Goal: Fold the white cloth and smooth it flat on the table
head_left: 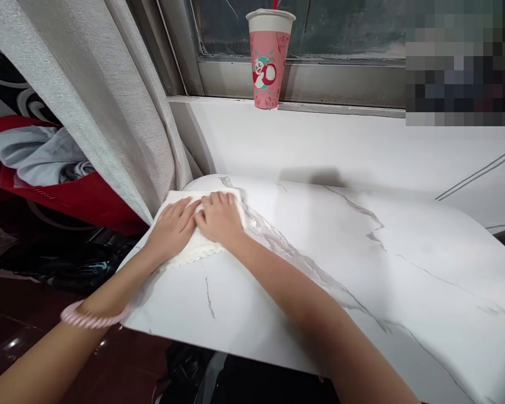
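A folded white cloth [196, 249] with a scalloped edge lies on the far left corner of a white marble-patterned table [328, 264]. My left hand [172, 229] rests flat on the cloth's left half, fingers together and pointing away from me. My right hand [219, 217] presses flat on the cloth's right half, touching the left hand's fingertips. Both palms are down, and neither hand grips the cloth. A pink coiled band [90, 317] circles my left wrist.
A pink paper cup with a white lid [269, 59] stands on the window sill [340, 84] behind the table. A grey curtain [96, 95] hangs at the left, beside the table corner. Red and grey fabric [46, 168] lies at far left over a dark floor.
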`<control>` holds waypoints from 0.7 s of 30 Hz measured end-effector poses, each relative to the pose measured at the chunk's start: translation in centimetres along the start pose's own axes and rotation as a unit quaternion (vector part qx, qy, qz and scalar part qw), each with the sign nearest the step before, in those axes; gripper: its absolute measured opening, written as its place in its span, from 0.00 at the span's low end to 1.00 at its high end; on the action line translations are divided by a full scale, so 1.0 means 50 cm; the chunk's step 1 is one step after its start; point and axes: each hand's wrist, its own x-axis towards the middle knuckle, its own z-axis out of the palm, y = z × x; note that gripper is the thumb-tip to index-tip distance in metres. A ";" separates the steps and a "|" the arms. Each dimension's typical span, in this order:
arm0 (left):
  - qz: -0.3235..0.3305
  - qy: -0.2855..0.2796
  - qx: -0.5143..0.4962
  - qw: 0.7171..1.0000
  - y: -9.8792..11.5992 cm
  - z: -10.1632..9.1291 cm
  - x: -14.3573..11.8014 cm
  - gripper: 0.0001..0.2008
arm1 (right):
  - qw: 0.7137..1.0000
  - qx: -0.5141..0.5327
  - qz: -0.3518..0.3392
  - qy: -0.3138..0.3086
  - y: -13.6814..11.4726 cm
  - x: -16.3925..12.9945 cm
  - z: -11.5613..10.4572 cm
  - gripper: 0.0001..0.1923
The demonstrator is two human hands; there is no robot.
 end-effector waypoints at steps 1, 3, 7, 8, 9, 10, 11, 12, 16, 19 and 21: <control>-0.009 0.010 0.011 1.000 -0.001 -0.010 -0.039 0.29 | 1.000 0.011 -0.023 -0.005 -0.022 -0.013 -0.001 0.17; -0.021 0.035 0.035 0.999 0.004 -0.027 -0.113 0.29 | 0.997 0.033 -0.069 -0.012 -0.060 -0.043 -0.006 0.18; -0.059 0.062 0.077 0.993 0.042 -0.048 -0.211 0.28 | 0.989 0.062 -0.131 -0.011 -0.096 -0.105 -0.024 0.18; -0.067 0.062 0.084 0.992 0.054 -0.051 -0.221 0.29 | 0.988 0.065 -0.139 -0.009 -0.096 -0.116 -0.028 0.18; -0.072 0.059 0.091 0.992 0.066 -0.054 -0.225 0.29 | 0.987 0.069 -0.144 -0.009 -0.094 -0.124 -0.032 0.17; -0.075 0.053 0.096 0.991 0.076 -0.055 -0.222 0.30 | 0.987 0.072 -0.145 -0.011 -0.088 -0.128 -0.035 0.17; -0.078 0.045 0.100 0.991 0.087 -0.056 -0.214 0.30 | 0.987 0.074 -0.144 -0.014 -0.080 -0.130 -0.037 0.16; -0.081 0.034 0.101 0.991 0.096 -0.054 -0.202 0.31 | 0.987 0.075 -0.140 -0.018 -0.069 -0.128 -0.039 0.15; -0.088 0.012 0.067 0.994 0.139 -0.030 -0.109 0.30 | 0.992 0.053 -0.108 -0.026 0.011 -0.108 -0.049 0.13; -0.054 0.013 0.007 0.998 0.200 -0.001 -0.003 0.26 | 0.999 0.014 -0.049 -0.018 0.111 -0.100 -0.073 0.14; -0.032 -0.001 -0.035 0.999 0.268 0.017 0.075 0.24 | 1.000 -0.016 0.003 -0.014 0.192 -0.111 -0.104 0.15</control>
